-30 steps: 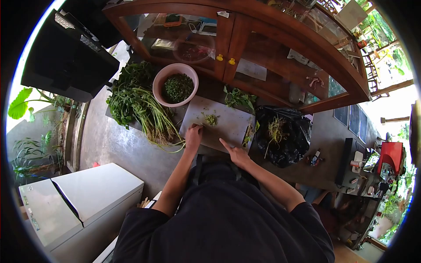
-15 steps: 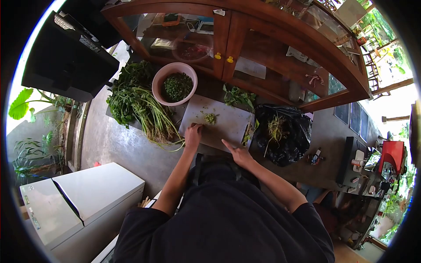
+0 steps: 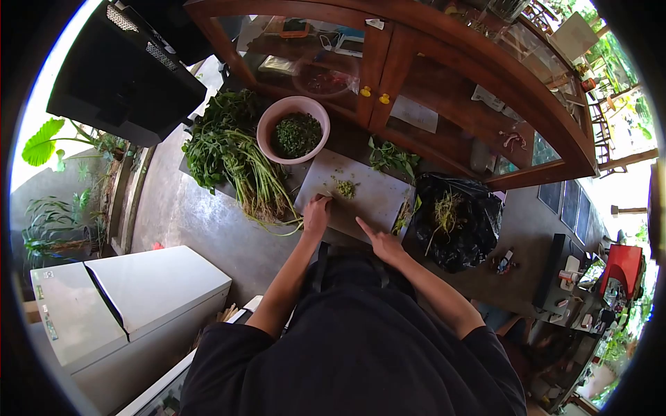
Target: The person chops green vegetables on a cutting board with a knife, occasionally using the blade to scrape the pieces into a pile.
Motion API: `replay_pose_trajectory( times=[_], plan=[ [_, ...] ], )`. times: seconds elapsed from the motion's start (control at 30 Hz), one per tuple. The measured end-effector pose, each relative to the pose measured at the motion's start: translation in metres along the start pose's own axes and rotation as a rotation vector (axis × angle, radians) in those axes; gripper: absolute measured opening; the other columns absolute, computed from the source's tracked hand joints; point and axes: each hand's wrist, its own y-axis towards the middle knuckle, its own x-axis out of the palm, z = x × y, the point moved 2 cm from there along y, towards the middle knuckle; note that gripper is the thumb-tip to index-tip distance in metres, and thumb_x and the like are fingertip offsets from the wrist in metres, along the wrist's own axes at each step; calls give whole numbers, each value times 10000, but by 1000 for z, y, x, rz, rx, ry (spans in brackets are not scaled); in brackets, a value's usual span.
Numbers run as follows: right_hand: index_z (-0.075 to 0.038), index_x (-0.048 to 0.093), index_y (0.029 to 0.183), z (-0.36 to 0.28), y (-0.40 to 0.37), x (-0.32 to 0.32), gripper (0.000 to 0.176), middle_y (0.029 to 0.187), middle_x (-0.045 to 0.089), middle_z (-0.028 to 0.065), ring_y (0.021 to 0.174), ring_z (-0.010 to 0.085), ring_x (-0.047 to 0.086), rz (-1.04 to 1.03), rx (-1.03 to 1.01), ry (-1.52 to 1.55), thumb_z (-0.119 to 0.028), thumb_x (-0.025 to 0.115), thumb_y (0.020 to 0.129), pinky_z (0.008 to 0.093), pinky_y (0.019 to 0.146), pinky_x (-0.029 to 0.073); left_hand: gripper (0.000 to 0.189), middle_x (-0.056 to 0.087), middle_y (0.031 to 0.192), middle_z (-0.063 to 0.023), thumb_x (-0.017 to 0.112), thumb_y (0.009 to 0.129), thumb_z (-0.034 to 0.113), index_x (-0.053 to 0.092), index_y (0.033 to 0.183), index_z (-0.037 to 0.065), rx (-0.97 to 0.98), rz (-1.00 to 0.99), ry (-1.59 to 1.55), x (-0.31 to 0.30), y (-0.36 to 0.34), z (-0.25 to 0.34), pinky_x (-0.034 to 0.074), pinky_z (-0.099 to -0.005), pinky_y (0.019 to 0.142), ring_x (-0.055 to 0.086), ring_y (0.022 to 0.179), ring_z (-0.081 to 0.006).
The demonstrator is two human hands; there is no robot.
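Observation:
A pale cutting board (image 3: pixel 371 197) lies in front of me with a small heap of chopped green pieces (image 3: pixel 345 188) on it. My left hand (image 3: pixel 318 212) is at the board's left side, its fingers curled together; whatever they hold is too small to name. At the board's near edge is my right hand (image 3: pixel 381 240), index finger stretched out towards the board; its other fingers are hard to make out. Beyond the board's left corner stands a pink bowl (image 3: pixel 264 136) of cut greens. Long-stemmed leafy greens (image 3: pixel 239 156) with roots lie left of the board.
A black plastic bag (image 3: pixel 474 232) with stem scraps is right of the board. Leafy sprigs (image 3: pixel 393 157) lie behind it, below a wooden glass-door cabinet (image 3: pixel 378 76). A white refrigerator (image 3: pixel 156 288) stands at lower left. Part of another person (image 3: pixel 513 333) shows at lower right.
The view has shifted, so the board, bowl and greens appear slightly further right. Both hands keep nearly the same places at the board.

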Motion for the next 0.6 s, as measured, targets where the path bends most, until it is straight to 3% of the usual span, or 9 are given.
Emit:
replay_pose_trajectory(
  times=[0.07,0.3,0.47,0.6],
  plan=[
    [-356,39,1529,4,-9,2,860,815,648,275,697,438,648,94,-35,-28,-15,416,835,541,663,511,164,656,964,-154,611,816,46,705,949,27,0,-9,-11,-2,1,4,498,-441,796,617,915,-371],
    [-352,99,1529,-6,-6,-4,838,818,645,260,699,427,654,136,-17,-64,-6,421,837,535,662,525,138,653,924,-167,614,826,46,703,928,21,41,13,-9,2,1,-3,506,-445,753,627,855,-380],
    [-330,149,1529,-4,-5,-5,804,823,629,246,707,419,649,187,6,-95,-9,434,848,505,654,534,176,626,944,-148,611,793,9,692,948,14,83,-20,-17,0,-3,1,482,-426,825,588,940,-358],
    [-367,65,1530,-2,-10,-11,830,885,637,255,719,417,659,149,11,-59,-37,445,870,520,642,540,217,614,947,-147,603,777,-7,687,977,7,97,-23,-53,-1,-8,3,473,-428,845,572,961,-356]
  ],
)
